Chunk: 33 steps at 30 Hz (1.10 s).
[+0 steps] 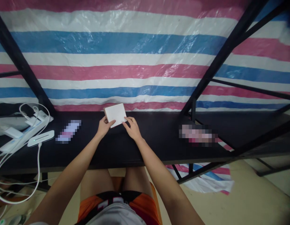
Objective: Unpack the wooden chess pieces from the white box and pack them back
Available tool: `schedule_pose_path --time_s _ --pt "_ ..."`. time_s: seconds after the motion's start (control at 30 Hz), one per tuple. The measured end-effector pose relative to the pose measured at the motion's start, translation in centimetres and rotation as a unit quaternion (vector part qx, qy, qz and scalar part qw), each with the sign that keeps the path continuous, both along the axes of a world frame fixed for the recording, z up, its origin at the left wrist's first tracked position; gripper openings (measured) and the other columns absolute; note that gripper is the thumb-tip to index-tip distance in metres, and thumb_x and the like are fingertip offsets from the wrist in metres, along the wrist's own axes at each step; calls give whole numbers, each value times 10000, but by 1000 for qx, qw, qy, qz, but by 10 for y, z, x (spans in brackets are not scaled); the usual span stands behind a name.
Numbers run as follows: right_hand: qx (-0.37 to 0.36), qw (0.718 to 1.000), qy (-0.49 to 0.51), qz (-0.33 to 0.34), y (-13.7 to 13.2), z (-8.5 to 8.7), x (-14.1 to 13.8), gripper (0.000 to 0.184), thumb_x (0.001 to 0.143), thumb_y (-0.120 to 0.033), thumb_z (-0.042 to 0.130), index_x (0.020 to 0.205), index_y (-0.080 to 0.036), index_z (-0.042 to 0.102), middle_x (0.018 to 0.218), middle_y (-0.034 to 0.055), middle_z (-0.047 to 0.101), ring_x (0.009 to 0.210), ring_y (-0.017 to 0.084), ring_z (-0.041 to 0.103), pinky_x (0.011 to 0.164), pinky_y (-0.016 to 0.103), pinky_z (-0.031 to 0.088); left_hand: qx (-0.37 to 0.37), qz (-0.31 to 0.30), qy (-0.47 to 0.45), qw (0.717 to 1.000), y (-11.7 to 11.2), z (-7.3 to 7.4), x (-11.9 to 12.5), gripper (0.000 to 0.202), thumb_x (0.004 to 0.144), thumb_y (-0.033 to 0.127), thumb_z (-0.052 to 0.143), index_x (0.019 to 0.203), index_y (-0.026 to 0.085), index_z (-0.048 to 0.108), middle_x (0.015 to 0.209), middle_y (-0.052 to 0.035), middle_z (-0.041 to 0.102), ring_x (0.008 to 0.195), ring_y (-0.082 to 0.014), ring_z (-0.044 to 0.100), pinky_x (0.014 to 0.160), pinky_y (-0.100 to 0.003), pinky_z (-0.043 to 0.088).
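In the head view, a white rectangular pad [117, 114] with a thin brownish edge is between the person's two bare hands, over the far part of a long black flat tabletop [159, 140]. It is tilted, its right end set higher in the view than its left; whether its underside touches the tabletop cannot be told. The left hand [104, 127] grasps the pad at its lower left corner, the thumb lying on the white face and the other fingers partly hidden at the side. The right hand [132, 126] grips the lower right corner, the thumb at the bottom edge and the fingertips at the right side. Most of the white face shows above and between the two thumbs.

To the left of the left hand, well apart from it, lies a flat oblong object blurred by pixelation [68, 131]. Just beyond that are a small white rounded device [41, 138] with a green light and a long white power strip [25, 132] with plugs and looping white cables [38, 168]. Another pixelated pinkish object [198, 135] lies far to the right. Behind the tabletop hangs a red, white and blue striped plastic sheet [116, 72].
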State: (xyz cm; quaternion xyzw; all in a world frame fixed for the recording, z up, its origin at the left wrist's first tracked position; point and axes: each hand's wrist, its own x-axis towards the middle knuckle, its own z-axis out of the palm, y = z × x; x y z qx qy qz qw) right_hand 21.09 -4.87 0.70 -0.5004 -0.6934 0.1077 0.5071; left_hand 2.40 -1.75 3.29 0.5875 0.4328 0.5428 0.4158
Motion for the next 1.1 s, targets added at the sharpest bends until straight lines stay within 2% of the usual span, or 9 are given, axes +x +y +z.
schedule_pose_path --time_s 0.23,0.4,0.5,0.6,0.7,0.77,0.87,0.97,1.1 --pt "4 1000 -15 -18 0 0 -3 393 875 -470 506 1214 -297 603 1221 82 481 1103 240 478 989 409 411 38 -51 38 997 -2 -5 4 551 633 397 730 1089 144 551 1016 -88 669 904 -229 640 809 -354 511" --pt "-37 998 18 42 3 -6 -7 476 857 -462 533 1300 -287 529 1261 85 469 1138 220 487 989 382 421 65 -33 116 991 -5 -9 4 494 688 378 688 1113 161 561 952 -53 650 861 -212 624 798 -340 496" --pt "-68 993 62 68 4 -6 -7 536 815 -468 582 1304 -257 522 1274 88 488 1123 206 524 966 352 438 67 -99 158 980 -10 -10 9 655 704 380 683 1295 197 469 1024 -63 624 871 -204 610 785 -334 496" --pt "-123 981 123 82 5 -4 -4 456 800 -480 589 1173 -220 619 1113 70 624 1025 215 599 905 360 473 83 -169 207 960 -16 -12 17 810 676 383 722 1398 251 380 1107 -84 569 923 -210 586 803 -336 488" --pt "-150 972 168 67 7 -3 0 397 775 -467 615 1063 -198 664 987 50 692 947 227 642 864 369 490 116 -189 241 945 -16 -15 19 761 707 377 701 1397 278 396 1148 -90 538 1025 -233 550 881 -354 458" --pt "-137 971 191 44 9 -4 2 409 752 -456 639 1059 -186 656 1003 57 698 952 230 645 866 367 487 138 -170 253 942 -12 -17 16 644 762 371 646 1366 272 443 1152 -88 538 1081 -238 527 944 -369 422" --pt "-128 966 223 22 11 -5 4 422 741 -462 644 1047 -172 640 1012 72 698 948 227 644 861 359 487 139 -68 264 952 2 -18 4 512 795 381 595 1284 244 531 1137 -88 541 1116 -242 506 988 -390 388" --pt "-131 964 229 23 11 -5 6 405 741 -479 632 1004 -170 638 969 61 700 901 215 644 836 343 492 66 14 240 969 14 -19 -8 574 756 419 627 1277 196 532 1133 -104 566 1057 -246 544 930 -381 429" --pt "-138 962 235 20 13 -6 10 404 737 -507 619 969 -176 633 915 45 696 851 203 639 785 323 499 -40 -59 183 981 15 -18 -11 629 705 471 669 1231 141 565 908 -70 672 885 -240 629 838 -354 473"
